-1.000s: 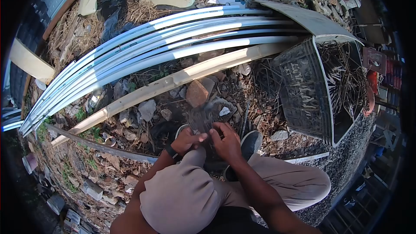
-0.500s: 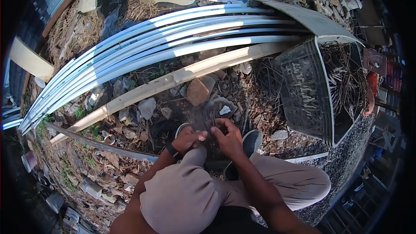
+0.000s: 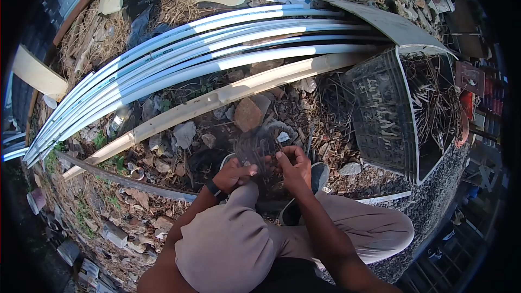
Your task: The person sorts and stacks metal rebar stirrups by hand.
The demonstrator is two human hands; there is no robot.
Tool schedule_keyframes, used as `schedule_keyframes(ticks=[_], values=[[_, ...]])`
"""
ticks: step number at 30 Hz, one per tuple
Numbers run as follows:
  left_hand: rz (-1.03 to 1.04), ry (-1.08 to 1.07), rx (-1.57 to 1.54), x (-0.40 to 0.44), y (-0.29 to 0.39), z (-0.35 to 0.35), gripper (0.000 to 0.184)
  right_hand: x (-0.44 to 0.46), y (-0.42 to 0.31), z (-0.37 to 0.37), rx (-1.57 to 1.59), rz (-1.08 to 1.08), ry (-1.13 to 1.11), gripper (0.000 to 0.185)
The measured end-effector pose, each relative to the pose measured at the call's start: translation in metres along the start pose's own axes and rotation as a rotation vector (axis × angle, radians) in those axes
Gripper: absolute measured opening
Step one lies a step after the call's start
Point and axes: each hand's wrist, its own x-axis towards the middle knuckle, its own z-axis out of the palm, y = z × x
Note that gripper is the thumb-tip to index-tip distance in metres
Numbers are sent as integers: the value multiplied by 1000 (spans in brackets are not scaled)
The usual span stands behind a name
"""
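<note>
A loose bundle of thin dark wires [image 3: 255, 149] stands up in front of me between my knees, blurred against the rubble. My left hand [image 3: 234, 176], with a dark band on its wrist, is closed around its lower end, thumb pointing right. Just right of the bundle is my right hand [image 3: 294, 167], fingers curled and thumb against the index finger in a pinch. Whatever lies in that pinch is too thin and blurred to name. More dark wires [image 3: 429, 95] fill a tipped grey plastic crate [image 3: 380, 116] on the right.
Long white pipes [image 3: 217, 51] and a cream-coloured strip [image 3: 217, 97] cross the ground ahead. A reddish brick piece [image 3: 248, 115] and a grey stone [image 3: 184, 134] lie among the rubble. A grey panel [image 3: 374, 19] leans over the crate. My shoes rest close to my hands.
My right hand has shifted slightly to the right, away from my left hand. The left hand stays almost in place, and the wires show a little more clearly between them.
</note>
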Motion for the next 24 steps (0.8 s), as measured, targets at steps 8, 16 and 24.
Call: schedule_keyframes(ticks=[8,16,24], values=[[-70,51,187,8,-17,-20,39,-9,1,11,-324,-205,-57,26],[34,165,111,5,4,15,43,-12,-12,8,-405,-159,23,19],[50,262,37,1,3,11,35,-9,-14,-19,-528,-137,161,22]])
